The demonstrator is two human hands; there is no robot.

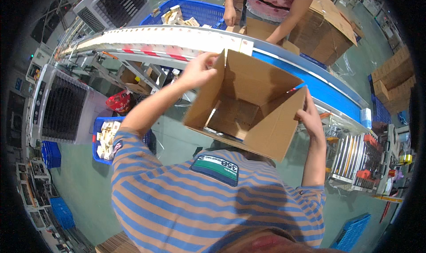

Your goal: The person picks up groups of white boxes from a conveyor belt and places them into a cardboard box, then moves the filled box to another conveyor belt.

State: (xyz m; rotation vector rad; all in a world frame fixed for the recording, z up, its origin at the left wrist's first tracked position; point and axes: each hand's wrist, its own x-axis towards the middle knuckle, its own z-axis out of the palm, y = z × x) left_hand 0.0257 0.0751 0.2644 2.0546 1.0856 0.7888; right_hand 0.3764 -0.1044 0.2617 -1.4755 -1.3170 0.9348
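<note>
L hand & R hand each grip an edge of the open cardboard box, ctr of frame. Prob. box-forming step; next move likely needs bottom flaps squared up, w/ sides held steady.

Bright indoor light fills the middle, washing out the row of white boxes almost to glare; soft shadow darkens the striped shirt and the inside of the carton. The fisheye bows the conveyor, and the rim fades to black
</note>
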